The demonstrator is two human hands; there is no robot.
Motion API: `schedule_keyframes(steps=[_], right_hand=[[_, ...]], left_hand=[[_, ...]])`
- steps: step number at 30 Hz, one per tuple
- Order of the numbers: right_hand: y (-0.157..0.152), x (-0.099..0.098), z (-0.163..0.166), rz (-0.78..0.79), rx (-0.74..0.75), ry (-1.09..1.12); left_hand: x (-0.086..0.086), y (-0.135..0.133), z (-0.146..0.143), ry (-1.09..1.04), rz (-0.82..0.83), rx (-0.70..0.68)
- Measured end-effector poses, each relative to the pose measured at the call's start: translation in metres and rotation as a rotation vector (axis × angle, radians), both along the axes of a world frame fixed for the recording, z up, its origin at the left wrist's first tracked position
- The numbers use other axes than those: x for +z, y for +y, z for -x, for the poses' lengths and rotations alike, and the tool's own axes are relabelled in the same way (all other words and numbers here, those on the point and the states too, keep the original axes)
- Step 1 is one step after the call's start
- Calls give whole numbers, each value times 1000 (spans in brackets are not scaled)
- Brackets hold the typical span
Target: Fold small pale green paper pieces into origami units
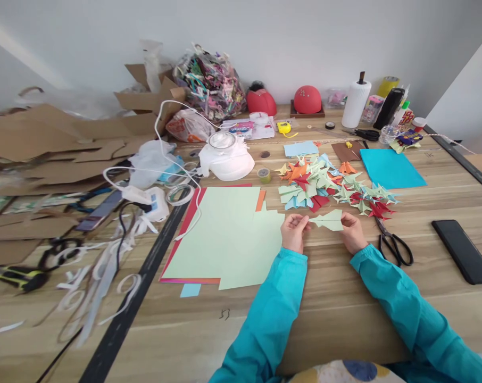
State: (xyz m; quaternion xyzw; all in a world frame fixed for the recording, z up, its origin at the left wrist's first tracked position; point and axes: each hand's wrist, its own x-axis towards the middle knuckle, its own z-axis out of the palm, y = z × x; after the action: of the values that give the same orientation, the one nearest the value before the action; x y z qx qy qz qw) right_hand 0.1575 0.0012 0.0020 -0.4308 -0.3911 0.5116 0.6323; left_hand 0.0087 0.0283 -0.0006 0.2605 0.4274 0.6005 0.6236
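Note:
A small folded piece of pale green paper (329,219) is held between both my hands just above the wooden table (337,298). My left hand (293,232) pinches its left end and my right hand (351,233) pinches its right end, fingers closed on it. Both arms wear teal sleeves. Directly behind the hands lies a heap of several folded paper figures (329,186) in green, orange, red and blue. To the left of my left hand lies a stack of large pale green sheets (225,234) over red ones.
Black scissors (392,242) lie right of my right hand and a black phone (462,250) further right. A blue sheet (390,167), a paper towel roll (356,102), a white teapot (226,156), cardboard pieces (45,138) and cables fill the back and left.

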Motion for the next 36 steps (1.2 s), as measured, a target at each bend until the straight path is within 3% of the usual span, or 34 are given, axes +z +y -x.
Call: schedule_keyframes(steps=[13, 20, 23, 28, 32, 36], right_hand=[[-9, -9, 3, -82, 61, -495], [-19, -3, 10, -176, 82, -759], [-21, -1, 13, -199, -39, -814], [-9, 12, 10, -193, -397, -888], [24, 34, 6, -146, -605, -941], [63, 52, 3, -179, -693, -1051]], left_hand=[[0, 2, 2, -46, 15, 135], [1, 4, 3, -50, 39, 167], [-1, 6, 4, -80, 56, 155], [-4, 7, 6, -117, 90, 139], [-3, 7, 6, -134, 82, 130], [-2, 7, 6, -139, 81, 130]])
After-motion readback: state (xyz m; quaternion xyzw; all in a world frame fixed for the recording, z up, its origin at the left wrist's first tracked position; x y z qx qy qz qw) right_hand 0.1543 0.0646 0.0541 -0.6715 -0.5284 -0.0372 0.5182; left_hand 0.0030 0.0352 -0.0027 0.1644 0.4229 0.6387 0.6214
